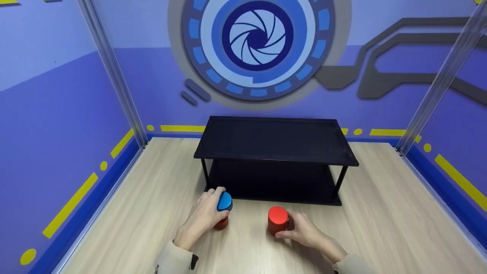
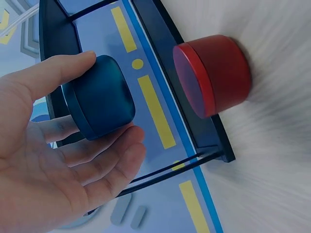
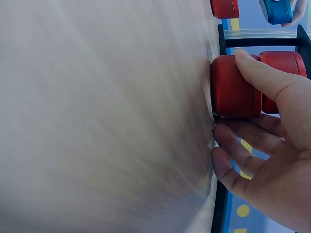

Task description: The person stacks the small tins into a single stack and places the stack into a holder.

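A small blue lidded tin is held between the thumb and fingers of my left hand. Below it, a red tin stands on the wooden table; the left wrist view shows a gap between the two. To the right, two red tins are stacked, the upper tin on the lower tin. My right hand grips the lower one, thumb on one side and fingers on the other. From the head view, the top red lid faces upward.
Behind both hands stands a black two-tier shelf with thin corner posts. The pale wooden table is bounded by blue-purple panels with yellow marks and clear corner strips.
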Demonstrator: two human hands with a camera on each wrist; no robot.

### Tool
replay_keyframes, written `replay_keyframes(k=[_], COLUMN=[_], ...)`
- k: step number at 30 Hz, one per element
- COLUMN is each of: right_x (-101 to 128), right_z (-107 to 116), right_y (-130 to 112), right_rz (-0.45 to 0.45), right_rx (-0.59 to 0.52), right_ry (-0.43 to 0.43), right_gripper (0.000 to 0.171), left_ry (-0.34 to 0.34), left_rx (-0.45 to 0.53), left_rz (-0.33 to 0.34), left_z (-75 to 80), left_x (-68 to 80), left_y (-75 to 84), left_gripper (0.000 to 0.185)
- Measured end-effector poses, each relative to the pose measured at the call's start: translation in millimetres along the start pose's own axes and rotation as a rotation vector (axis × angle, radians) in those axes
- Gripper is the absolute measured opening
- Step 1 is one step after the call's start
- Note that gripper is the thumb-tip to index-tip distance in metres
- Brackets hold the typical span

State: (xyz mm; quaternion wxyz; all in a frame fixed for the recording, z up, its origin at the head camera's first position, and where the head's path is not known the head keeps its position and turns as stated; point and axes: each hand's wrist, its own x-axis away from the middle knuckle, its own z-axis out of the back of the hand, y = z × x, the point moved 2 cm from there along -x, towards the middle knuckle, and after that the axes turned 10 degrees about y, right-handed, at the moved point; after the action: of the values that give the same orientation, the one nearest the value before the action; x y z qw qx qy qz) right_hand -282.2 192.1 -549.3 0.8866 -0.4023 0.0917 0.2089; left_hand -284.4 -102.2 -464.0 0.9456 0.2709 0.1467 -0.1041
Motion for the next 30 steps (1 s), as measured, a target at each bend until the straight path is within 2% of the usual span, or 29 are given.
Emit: replay_keyframes(k=[9, 25, 30], right_x=[-0.2, 1.2, 1.1], right_z=[-0.1, -1.6, -1.3], right_y=[0.5, 1.0, 0.7], right_rz=[-0.018, -0.016, -0.024], right_rx=[-0.014, -0.039, -0.043], right_ry=[-0.012, -0.012, -0.014], right_gripper=[0.062, 0.062, 0.060], left_ry=[0.016, 0.001, -0.025], left_rx=[0.010, 0.016, 0.028], left_rz=[-0.051, -0.089, -0.098], left_z=[-0.8, -4.9, -7.6], left_x=[-2.7, -5.3, -5.3], left_y=[10.7, 26.2, 29.9], left_gripper=[0.057, 0.059, 0.059])
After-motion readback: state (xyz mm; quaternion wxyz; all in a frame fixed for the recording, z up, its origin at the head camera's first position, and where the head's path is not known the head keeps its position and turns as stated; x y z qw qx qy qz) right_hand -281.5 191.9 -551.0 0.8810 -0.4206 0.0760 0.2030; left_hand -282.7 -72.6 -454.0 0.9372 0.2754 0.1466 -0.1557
